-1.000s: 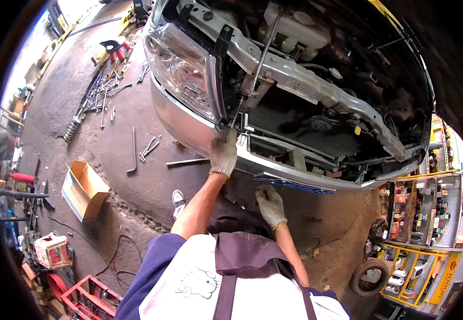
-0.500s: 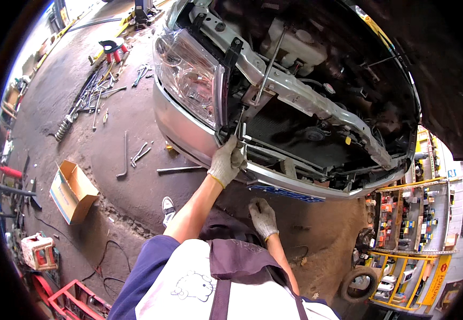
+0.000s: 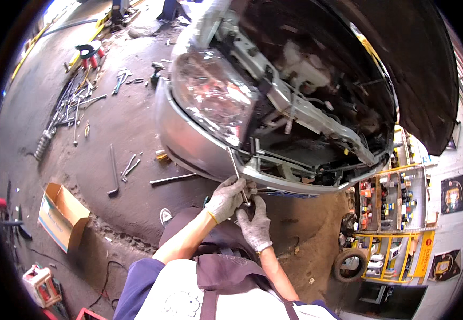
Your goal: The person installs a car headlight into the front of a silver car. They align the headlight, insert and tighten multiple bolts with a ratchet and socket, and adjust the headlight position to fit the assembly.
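Just in front of the car's bumper (image 3: 188, 136), my gloved left hand (image 3: 225, 198) is closed around a slim shiny metal rod (image 3: 234, 164) that looks like a socket extension bar. The rod slants, its upper end overlapping the bumper edge below the headlight (image 3: 212, 90). My gloved right hand (image 3: 255, 225) is beside the left, its fingers pinched at the rod's lower end. What exactly sits between those fingertips is partly hidden. Beyond my hands, the metal front crossmember (image 3: 301, 104) spans the open engine bay, under the raised hood (image 3: 402, 64).
On the floor to the left lie several wrenches (image 3: 76, 106), a coil-spring strut (image 3: 43, 144), an L-shaped bar (image 3: 113, 170), pliers (image 3: 130, 165), a long bar (image 3: 172, 180) and an open cardboard box (image 3: 63, 216). At right stand a tire (image 3: 350, 277) and stocked yellow-framed shelves (image 3: 391, 234).
My left hand has drawn the rod out of the engine bay, down toward me. My right hand has risen to meet it at the rod's lower end. The view has shifted slightly.
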A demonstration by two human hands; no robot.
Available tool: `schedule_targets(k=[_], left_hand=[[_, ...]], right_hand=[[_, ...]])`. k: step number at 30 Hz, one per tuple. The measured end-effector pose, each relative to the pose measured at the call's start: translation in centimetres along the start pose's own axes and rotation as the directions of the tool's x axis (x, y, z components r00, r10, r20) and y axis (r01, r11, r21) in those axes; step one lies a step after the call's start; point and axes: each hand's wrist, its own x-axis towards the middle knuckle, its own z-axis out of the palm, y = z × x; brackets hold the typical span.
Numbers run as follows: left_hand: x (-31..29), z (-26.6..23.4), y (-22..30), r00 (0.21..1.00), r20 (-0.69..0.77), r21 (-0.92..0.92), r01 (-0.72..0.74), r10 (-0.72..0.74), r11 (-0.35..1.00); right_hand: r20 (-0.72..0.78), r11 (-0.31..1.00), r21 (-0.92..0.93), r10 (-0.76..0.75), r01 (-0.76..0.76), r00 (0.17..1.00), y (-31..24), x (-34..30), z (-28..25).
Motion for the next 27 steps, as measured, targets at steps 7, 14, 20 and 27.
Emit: schedule_targets(k=[7,14,20,27], left_hand=[[-7.4,-2.3,10.5,0.977,-0.003,-0.009,-0.213,0.213,0.977],[-10.5,-5.1,19.5,0.897,-0.133,-0.103,-0.436,0.422,0.894],[-8.1,-4.8,26.4,0.903,-0.168,0.048,-0.392,0.394,0.919],[-3.7,-2.5,39.1,0.933,-0.131,0.797,-0.101,0.334,0.595]], right_hand=[[-0.016,0.976,0.216,-0.035,0.037,0.999,-8.6,0.5,9.9],[0.209,0.874,0.486,-0.123,0.006,0.97,-12.8,4.4,17.1],[0.49,0.901,0.334,0.085,-0.277,0.868,-20.8,9.3,19.8],[0.489,-0.014,0.872,0.092,-0.49,0.867,-26.9,15.7,27.6]])
